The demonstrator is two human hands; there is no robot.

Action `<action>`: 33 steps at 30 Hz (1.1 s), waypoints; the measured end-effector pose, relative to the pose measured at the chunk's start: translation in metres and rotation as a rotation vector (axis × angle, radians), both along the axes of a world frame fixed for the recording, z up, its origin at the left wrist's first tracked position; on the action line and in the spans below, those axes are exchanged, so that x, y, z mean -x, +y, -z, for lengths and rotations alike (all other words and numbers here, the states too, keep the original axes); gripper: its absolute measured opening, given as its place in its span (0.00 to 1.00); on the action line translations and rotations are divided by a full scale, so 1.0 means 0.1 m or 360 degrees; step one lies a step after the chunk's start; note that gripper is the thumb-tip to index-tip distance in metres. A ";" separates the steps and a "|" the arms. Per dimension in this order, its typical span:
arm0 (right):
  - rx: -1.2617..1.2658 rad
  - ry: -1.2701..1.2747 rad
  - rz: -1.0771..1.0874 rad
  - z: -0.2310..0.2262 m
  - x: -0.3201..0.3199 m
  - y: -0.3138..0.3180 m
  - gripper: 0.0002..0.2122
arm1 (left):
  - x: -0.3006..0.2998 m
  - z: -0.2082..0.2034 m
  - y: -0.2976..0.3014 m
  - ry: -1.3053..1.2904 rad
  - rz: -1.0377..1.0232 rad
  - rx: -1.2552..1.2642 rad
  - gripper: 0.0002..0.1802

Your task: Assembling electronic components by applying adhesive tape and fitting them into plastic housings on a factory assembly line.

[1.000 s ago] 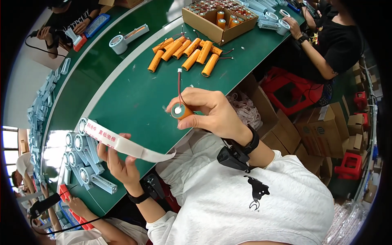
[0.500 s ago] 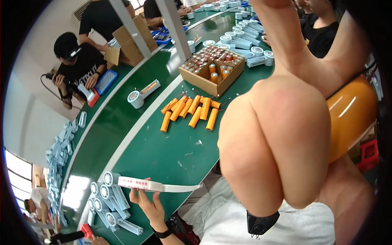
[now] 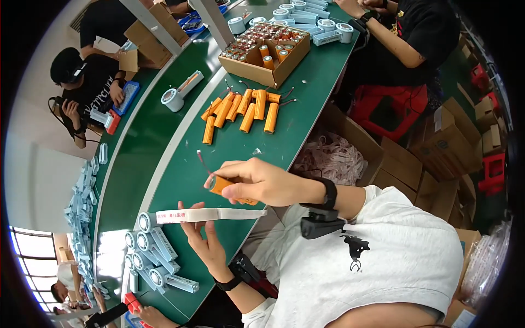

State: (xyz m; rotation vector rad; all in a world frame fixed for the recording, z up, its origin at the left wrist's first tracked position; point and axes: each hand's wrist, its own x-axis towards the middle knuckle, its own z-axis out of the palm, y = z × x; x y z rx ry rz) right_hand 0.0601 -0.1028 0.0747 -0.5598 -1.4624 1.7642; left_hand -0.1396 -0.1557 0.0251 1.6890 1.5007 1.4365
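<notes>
My right hand [image 3: 268,183] is closed around an orange cylindrical battery [image 3: 219,185], thumb on the near side. A thin dark lead with a small white plug rises from the battery's left end. Just below it, my left hand [image 3: 205,246] holds a strip-like white tape [image 3: 188,215] with red print, fingers behind and thumb in front. A pale loose end of the tape stretches right, beneath my right hand, without visibly touching the battery. Beyond both hands lies a group of orange batteries [image 3: 246,112] with leads on the green table [image 3: 180,158].
An open carton [image 3: 276,68] of upright batteries stands farther back. Light blue handheld fans [image 3: 150,246] lie left of my left hand; another fan [image 3: 178,98] lies on the green belt. Co-workers sit across and at the far right, near a red stool [image 3: 385,112] and cardboard boxes [image 3: 445,136].
My right hand, huge and close to the camera before, has come down and left with the battery, over the tape. My left hand still holds the tape. The view has shifted right.
</notes>
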 end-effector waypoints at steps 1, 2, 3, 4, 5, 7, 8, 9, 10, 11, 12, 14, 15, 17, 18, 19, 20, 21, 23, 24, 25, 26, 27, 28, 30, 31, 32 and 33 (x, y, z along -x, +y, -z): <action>-0.0337 -0.0062 0.0182 0.10 0.13 -0.01 0.14 | 0.01 0.01 0.01 -0.0110 0.0038 -0.0054 0.25; -0.0674 -0.0132 0.0366 0.16 0.23 -0.04 0.12 | 0.04 0.02 -0.02 -0.0118 0.0049 -0.0028 0.25; -0.0647 -0.0144 0.0380 0.19 0.28 -0.07 0.12 | 0.08 0.03 -0.04 0.0102 -0.0078 -0.0057 0.26; -0.0675 -0.0122 0.0381 0.20 0.30 -0.09 0.13 | 0.09 0.05 -0.06 0.0321 -0.0211 -0.0092 0.26; -0.0701 -0.0098 0.0385 0.21 0.32 -0.10 0.13 | 0.09 0.07 -0.08 0.0544 -0.0339 -0.0127 0.27; -0.0707 -0.0077 0.0398 0.28 0.37 -0.13 0.14 | 0.04 0.08 -0.07 0.0610 -0.0395 -0.0123 0.26; -0.0741 -0.0091 0.0497 0.34 0.40 -0.16 0.14 | 0.02 0.08 -0.07 0.0679 -0.0464 -0.0140 0.24; -0.0778 -0.0104 0.0601 0.40 0.44 -0.17 0.14 | -0.01 0.08 -0.05 0.0752 -0.0529 -0.0164 0.23; -0.0816 -0.0117 0.0703 0.45 0.47 -0.17 0.14 | -0.04 0.10 -0.02 0.0757 -0.0514 -0.0154 0.23; -0.0802 -0.0119 0.0714 0.49 0.52 -0.15 0.14 | -0.08 0.11 0.01 0.0695 -0.0553 -0.0062 0.23; -0.0855 -0.0161 0.0790 0.51 0.59 -0.15 0.14 | -0.12 0.11 0.02 0.0635 -0.0600 0.0031 0.24; -0.0968 -0.0250 0.0930 0.54 0.72 -0.11 0.12 | -0.17 0.13 0.04 0.0576 -0.0655 0.0130 0.24; -0.0964 -0.0247 0.0920 0.53 0.77 -0.08 0.12 | -0.18 0.16 0.05 0.0586 -0.0676 0.0055 0.24; -0.0714 -0.0048 0.0902 0.49 0.82 0.00 0.10 | -0.19 0.19 0.05 0.0603 -0.0714 -0.0095 0.24; -0.0588 0.0047 0.0891 0.47 0.82 0.04 0.09 | -0.19 0.19 0.04 0.0600 -0.0722 -0.0089 0.24; -0.0587 0.0043 0.0880 0.44 0.81 0.10 0.09 | -0.18 0.19 0.02 0.0816 -0.0744 -0.0031 0.25; -0.0343 0.0143 0.0792 0.37 0.80 0.16 0.08 | -0.17 0.16 -0.01 0.1032 -0.0784 0.0032 0.27; -0.0098 0.0236 0.0700 0.31 0.79 0.23 0.07 | -0.16 0.14 -0.03 0.1248 -0.0822 0.0101 0.29; 0.0152 0.0312 0.0601 0.29 0.84 0.30 0.06 | -0.16 0.12 -0.01 0.1364 -0.0798 0.0121 0.30; 0.0226 0.0347 0.0674 0.33 0.89 0.35 0.06 | -0.17 0.14 0.03 0.1485 -0.0736 0.0127 0.31; 0.0300 0.0381 0.0749 0.38 0.94 0.40 0.05 | -0.19 0.16 0.07 0.1605 -0.0672 0.0131 0.32; 0.0381 0.0417 0.0803 0.42 1.02 0.42 0.05 | -0.18 0.16 0.09 0.1603 -0.0688 0.0150 0.32; 0.0389 0.0410 0.0786 0.45 1.06 0.46 0.05 | -0.17 0.16 0.13 0.1570 -0.0641 0.0208 0.31; 0.0522 0.0486 0.0870 0.50 1.07 0.53 0.05 | -0.17 0.17 0.17 0.1536 -0.0591 0.0264 0.31; 0.0792 0.0654 0.0942 0.47 1.27 0.66 0.04 | -0.05 0.11 0.01 0.1523 -0.0649 0.0342 0.31; 0.0514 0.1011 0.1363 0.47 1.28 0.88 0.04 | -0.09 0.17 -0.09 0.1482 -0.0539 0.0270 0.28; 0.0362 0.1110 0.1690 0.29 1.04 1.10 0.05 | -0.10 0.35 -0.09 0.1417 -0.0411 0.0202 0.26; 0.0206 0.1292 0.1673 0.09 0.63 1.30 0.07 | -0.15 0.34 -0.08 0.1378 -0.0282 0.0083 0.24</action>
